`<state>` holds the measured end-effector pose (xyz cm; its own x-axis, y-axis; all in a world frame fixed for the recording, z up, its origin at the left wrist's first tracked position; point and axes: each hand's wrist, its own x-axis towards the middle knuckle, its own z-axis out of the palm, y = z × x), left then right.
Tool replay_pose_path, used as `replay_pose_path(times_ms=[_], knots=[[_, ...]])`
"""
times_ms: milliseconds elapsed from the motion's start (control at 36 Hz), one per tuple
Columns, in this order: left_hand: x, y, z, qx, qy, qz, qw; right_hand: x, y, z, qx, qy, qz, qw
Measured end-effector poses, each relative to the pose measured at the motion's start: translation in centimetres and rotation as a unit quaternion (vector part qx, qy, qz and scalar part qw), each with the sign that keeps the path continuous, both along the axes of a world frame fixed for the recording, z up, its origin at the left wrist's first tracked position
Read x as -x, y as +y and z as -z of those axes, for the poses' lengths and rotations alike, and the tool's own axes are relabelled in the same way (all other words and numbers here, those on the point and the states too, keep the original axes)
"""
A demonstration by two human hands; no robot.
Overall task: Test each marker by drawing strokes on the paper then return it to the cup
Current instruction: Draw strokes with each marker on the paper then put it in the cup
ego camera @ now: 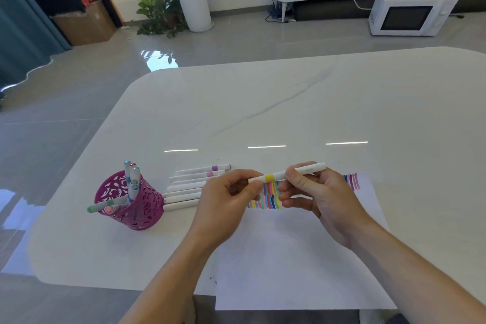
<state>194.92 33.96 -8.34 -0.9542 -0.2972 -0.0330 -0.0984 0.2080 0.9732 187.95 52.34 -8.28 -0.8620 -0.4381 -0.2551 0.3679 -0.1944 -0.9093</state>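
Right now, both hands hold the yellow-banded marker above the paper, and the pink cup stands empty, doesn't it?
Not quite: the head view shows the pink cup holding several markers. The rest stands: the left hand and right hand hold the yellow-banded marker above the paper.

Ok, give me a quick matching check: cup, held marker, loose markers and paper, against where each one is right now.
1. cup
2. held marker
3. loose markers
4. paper

A. flat below both hands, coloured strokes on it
B. pinched by left hand and right hand, yellow band
C. lying in a row on the table, just right of the cup
D. standing at the left, magenta

Pairs: 1-D, 2-B, 3-C, 4-A
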Motion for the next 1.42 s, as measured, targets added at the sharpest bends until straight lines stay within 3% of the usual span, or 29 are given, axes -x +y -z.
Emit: replay_pose_path(times_ms=[194, 389, 444, 556, 722, 861, 1250, 1417], knots=[[-0.1, -0.8, -0.8, -0.088, 0.049, -0.078, 0.992, 0.6, 0.4, 0.4, -0.084, -0.012, 0.058, 0.995], [-0.4, -1.4, -1.9, -0.087, 0.106, -0.145, 0.980, 0.4, 0.3, 1.5, -0.258, 0.074, 0.023, 0.963], [-0.7, -1.5, -1.9, -0.039, 0.128, -0.166, 0.977, 0.3, 0.3, 1.8, -0.308, 0.105, -0.002, 0.946], [-1.3, -2.6, -2.2, 0.169, 0.182, -0.195, 0.949, 0.1, 0.4, 2.3, -0.370, 0.144, -0.037, 0.917], [-2.4, -5.3, -3.1, 0.336, 0.271, -0.220, 0.875, 0.2, 0.2, 2.7, -0.357, 0.113, -0.046, 0.926], [-4.0, -7.7, -3.7, 0.381, 0.280, -0.248, 0.846, 0.2, 0.2, 2.7, -0.363, 0.115, -0.042, 0.924], [-6.0, -10.5, -4.2, 0.397, 0.245, -0.295, 0.834, 0.2, 0.1, 3.1, -0.371, 0.119, -0.044, 0.920], [-6.1, -10.9, -3.6, 0.398, 0.156, -0.308, 0.850, 0.2, 0.1, 3.1, -0.367, 0.119, -0.045, 0.921]])
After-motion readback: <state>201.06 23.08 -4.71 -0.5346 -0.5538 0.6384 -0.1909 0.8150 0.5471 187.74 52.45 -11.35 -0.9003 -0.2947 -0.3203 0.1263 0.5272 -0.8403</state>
